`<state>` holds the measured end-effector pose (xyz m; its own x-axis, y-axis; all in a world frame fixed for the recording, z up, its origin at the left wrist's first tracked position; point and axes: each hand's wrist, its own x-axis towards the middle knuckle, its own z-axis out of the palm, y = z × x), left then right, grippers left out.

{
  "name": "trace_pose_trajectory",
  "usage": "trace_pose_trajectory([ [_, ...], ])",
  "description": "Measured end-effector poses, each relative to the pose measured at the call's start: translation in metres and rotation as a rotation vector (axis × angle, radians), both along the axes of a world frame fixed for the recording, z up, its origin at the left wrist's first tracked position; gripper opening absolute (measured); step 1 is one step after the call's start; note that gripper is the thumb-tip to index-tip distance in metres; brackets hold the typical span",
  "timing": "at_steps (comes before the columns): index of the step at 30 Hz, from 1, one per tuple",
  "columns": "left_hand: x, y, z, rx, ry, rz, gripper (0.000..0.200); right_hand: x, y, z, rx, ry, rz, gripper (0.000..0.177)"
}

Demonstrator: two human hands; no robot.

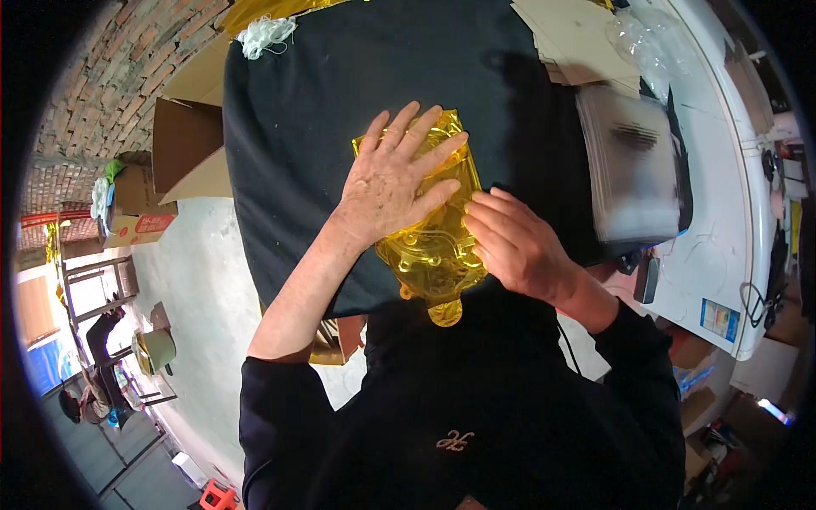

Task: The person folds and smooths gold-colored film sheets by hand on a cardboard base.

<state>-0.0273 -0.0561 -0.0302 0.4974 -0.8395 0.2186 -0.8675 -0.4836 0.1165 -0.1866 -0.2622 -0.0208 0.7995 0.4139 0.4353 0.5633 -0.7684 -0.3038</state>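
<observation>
- Head view: the shiny gold foil piece [432,257] lies at the near edge of the black cloth-covered tabletop [408,59].
- The left hand [380,185] rests flat over it, fingers spread, seemingly so it can't slip.
- The right hand [517,246] curls at its right side, fingers together, perhaps steadying it; I can't tell if they pinch.

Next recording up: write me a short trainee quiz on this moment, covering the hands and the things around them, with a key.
1. True or false: the left hand lies palm-down, fingers spread, on the gold foil.
2. What lies at the far left of the black cloth?
A) scissors
B) white string
C) a mug
3. Fill in: the right hand is at the foil's ____ edge, as the person sees it.

Key: 1 true; 2 B; 3 right.
</observation>
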Motion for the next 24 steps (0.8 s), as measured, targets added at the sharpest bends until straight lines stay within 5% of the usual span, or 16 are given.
trace_pose_trajectory([
  [6, 0.000, 0.000, 0.002, 0.011, 0.000, 0.001, 0.061, -0.010, -0.004, 0.003, 0.161, 0.036, 0.110, 0.029],
  [10, 0.000, 0.000, 0.001, -0.011, 0.011, -0.001, 0.061, 0.026, 0.002, 0.004, 0.101, -0.165, -0.054, 0.030],
  [15, 0.000, 0.000, 0.003, -0.006, 0.008, -0.001, 0.060, 0.011, 0.001, 0.002, 0.012, 0.057, 0.002, 0.032],
  [21, 0.000, 0.001, 0.001, -0.056, -0.006, -0.018, 0.064, 0.050, 0.017, 0.016, 0.103, -0.169, -0.018, 0.028],
  [24, 0.001, 0.001, 0.000, -0.106, 0.017, -0.016, 0.072, 0.059, 0.020, -0.002, 0.266, 0.005, -0.003, 0.029],
])
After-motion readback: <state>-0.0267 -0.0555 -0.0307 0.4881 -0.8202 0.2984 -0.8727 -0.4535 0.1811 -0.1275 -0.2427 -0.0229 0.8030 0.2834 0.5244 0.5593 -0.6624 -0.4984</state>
